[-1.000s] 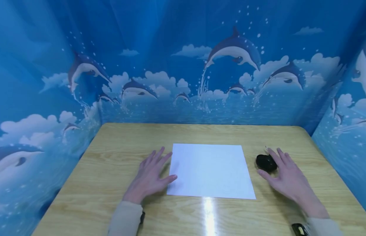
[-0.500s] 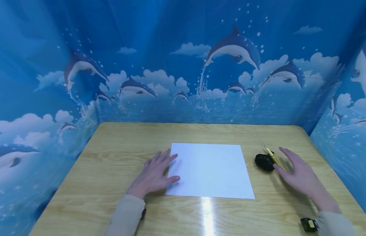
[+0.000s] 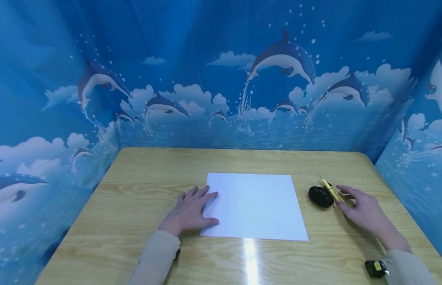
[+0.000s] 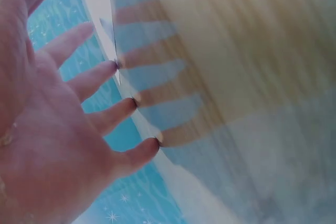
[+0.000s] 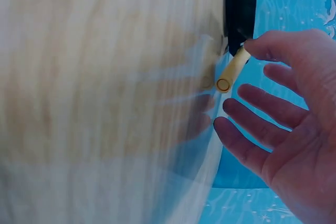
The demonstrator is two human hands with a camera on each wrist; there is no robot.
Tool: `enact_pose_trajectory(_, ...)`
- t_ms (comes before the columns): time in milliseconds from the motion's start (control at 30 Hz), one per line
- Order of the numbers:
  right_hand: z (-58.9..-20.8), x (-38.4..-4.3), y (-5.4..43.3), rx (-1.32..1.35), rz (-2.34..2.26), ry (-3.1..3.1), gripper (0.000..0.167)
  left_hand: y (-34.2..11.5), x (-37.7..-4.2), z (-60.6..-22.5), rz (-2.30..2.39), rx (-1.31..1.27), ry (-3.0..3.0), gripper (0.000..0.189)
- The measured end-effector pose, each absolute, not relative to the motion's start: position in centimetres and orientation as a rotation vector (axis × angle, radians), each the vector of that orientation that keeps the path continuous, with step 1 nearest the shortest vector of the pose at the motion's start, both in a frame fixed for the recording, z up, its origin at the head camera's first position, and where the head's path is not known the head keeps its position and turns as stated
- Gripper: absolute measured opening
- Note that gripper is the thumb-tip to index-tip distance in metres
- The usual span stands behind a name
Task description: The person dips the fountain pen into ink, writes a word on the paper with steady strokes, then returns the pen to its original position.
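A white sheet of paper lies flat on the wooden table. My left hand has its fingers spread over the paper's left edge, thumb tip above the lower left part. In the left wrist view the left fingertips meet the shiny tabletop. At the right, a yellow pen with a silvery tip leans beside a glossy black rounded object. My right hand is next to the pen's near end, thumb tip right at its barrel. The right wrist view shows the other fingers loosely spread, not wrapped around the pen.
The wooden table reflects a bright light strip near its front. A blue dolphin-print curtain hangs behind it and along both sides. A small black device sits at my right wrist.
My right hand drew back rightward off the black object, uncovering the pen, then its thumb and forefinger came nearer the pen's end. My left hand shifted right and slightly nearer me, further onto the paper.
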State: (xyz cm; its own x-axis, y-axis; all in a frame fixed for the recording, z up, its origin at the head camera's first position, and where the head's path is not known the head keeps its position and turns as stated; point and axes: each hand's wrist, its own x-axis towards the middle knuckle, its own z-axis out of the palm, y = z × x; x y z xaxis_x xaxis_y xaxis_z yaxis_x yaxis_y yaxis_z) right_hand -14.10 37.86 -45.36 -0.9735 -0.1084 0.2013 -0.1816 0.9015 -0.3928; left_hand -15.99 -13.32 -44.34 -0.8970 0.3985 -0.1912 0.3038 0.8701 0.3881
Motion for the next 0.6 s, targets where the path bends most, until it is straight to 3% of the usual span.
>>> enact_pose_trajectory(600,-45.42,-15.16,38.06,0.19,0.552,-2.981,0.038,-13.1,-16.26,-44.52,0.444,0.499,2.766,0.078)
